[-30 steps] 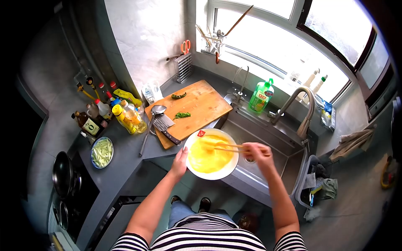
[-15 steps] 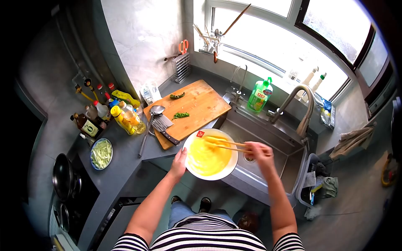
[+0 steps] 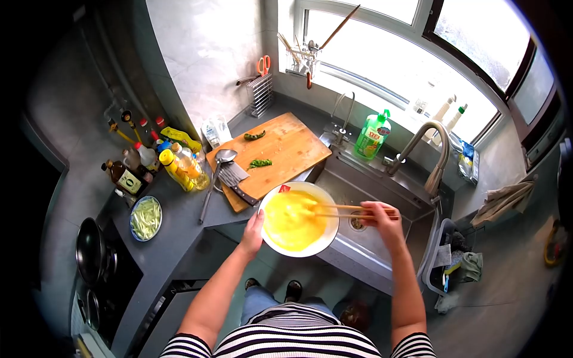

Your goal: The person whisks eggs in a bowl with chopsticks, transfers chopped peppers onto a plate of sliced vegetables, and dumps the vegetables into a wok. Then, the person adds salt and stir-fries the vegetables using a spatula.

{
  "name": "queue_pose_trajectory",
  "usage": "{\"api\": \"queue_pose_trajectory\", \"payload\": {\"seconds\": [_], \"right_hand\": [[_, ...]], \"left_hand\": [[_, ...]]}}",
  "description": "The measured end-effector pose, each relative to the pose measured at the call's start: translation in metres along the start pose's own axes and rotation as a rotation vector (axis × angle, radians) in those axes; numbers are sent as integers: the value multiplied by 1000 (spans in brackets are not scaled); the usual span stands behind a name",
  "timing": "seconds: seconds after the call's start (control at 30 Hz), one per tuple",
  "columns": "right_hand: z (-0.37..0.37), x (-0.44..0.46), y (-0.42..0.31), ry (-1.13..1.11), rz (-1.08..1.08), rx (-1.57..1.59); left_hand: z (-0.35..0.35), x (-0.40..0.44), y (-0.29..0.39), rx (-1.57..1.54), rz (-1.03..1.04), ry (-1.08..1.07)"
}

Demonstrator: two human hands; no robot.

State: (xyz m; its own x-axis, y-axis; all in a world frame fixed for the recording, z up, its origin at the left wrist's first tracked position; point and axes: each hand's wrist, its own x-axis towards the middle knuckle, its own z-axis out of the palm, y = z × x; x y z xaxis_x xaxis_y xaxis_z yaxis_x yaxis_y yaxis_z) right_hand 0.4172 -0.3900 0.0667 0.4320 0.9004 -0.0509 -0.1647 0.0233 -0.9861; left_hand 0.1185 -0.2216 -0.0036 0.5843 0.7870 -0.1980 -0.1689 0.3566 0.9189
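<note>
A white bowl (image 3: 327,243) of yellow beaten egg (image 3: 290,224) is held up in front of the counter's edge. My left hand (image 3: 253,232) grips its left rim, thumb on the near side and the other fingers hidden beneath. A pair of chopsticks (image 3: 349,211) is in the closed fingers of my right hand (image 3: 385,224), over the sink's near side. Their tips dip into the egg, whose surface is swirled and a little blurred. Just behind the bowl, a cleaver (image 3: 239,190) and a ladle (image 3: 216,179) rest at the left edge of the wooden cutting board (image 3: 292,140).
On the board lie chopped greens (image 3: 260,163) and a green pepper piece (image 3: 254,136). The steel sink (image 3: 382,185) with its faucet (image 3: 439,149) is at right, a green soap bottle (image 3: 372,136) behind. Leftward stand oil bottles (image 3: 179,170), a plate of pale shreds (image 3: 145,218) and a black pan (image 3: 89,250).
My right hand has moved slightly right and down with the chopsticks, whose tips have shifted right within the bowl. The egg's swirl looks different. My left hand keeps its hold on the bowl.
</note>
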Motion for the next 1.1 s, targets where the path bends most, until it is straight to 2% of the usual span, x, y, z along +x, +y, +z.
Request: {"api": "queue_pose_trajectory", "payload": {"seconds": [0.07,0.1,0.2,0.23,0.33,0.37,0.47,0.5,0.6,0.63,0.67,0.73,0.8,0.87,0.93,1.0,1.07,1.1], "right_hand": [[41,4,10,-54,-97,-30],[46,1,9,-162,-6,-7],[0,-2,-7,-68,82,-45],[-1,1,-5,71,54,20],[45,7,17,-7,-95,-55],[51,3,11,-106,26,8],[0,-1,-12,-97,135,-103],[-14,1,-7,-25,97,-35],[30,5,20,44,-34,-13],[44,2,20,-51,68,87],[39,-2,12,-109,111,19],[0,-3,6,-89,99,-29],[-3,1,5,116,17,-32],[36,6,13,27,-92,-53],[47,5,11,-136,67,-18],[14,1,-5,-112,90,-69],[4,6,0,101,13,-51],[18,9,7,55,-51,-53]], "left_hand": [[-3,4,-7,24,-11,17],[-9,9,-18,42,2,40],[-2,4,-5,29,41,40],[-1,3,-1,26,28,38],[4,2,2,88,18,59],[2,4,-1,98,38,60],[-3,1,0,58,46,51],[-3,0,0,27,41,48],[1,1,0,78,-2,67],[-1,3,-4,55,18,65],[-6,5,-12,33,36,64],[-9,6,-13,-2,39,56],[-8,1,-8,-31,5,47],[-6,5,-13,3,-6,25],[-8,6,-12,3,15,22],[-8,4,-12,-51,58,28],[-4,-3,-1,-4,4,58],[-3,-3,1,28,-8,55]]}}
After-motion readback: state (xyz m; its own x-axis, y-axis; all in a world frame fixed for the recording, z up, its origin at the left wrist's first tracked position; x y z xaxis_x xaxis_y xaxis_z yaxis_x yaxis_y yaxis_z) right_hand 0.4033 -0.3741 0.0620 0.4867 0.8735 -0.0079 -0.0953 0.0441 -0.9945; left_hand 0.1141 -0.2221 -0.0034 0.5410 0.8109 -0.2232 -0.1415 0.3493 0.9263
